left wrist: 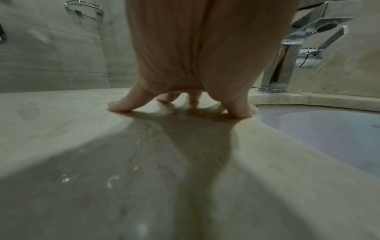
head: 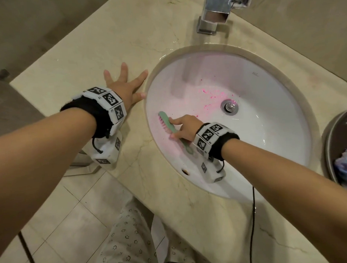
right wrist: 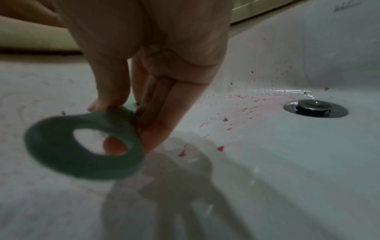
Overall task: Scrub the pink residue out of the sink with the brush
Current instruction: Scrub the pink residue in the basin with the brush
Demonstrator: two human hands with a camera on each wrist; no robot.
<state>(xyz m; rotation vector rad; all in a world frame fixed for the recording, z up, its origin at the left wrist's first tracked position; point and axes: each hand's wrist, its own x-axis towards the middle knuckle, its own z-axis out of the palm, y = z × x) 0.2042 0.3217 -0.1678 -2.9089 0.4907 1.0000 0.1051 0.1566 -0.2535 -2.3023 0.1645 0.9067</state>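
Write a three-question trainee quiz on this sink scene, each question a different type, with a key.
1. True or false: the left hand grips the brush.
2. Where do the densest pink specks lie? A) beside the drain B) on the counter C) on the faucet
3. Fill in: the right hand holds the brush against the sink's ______ wall, as the head view shows it.

Key: 1 false, it rests flat on the counter; 2 A; 3 left.
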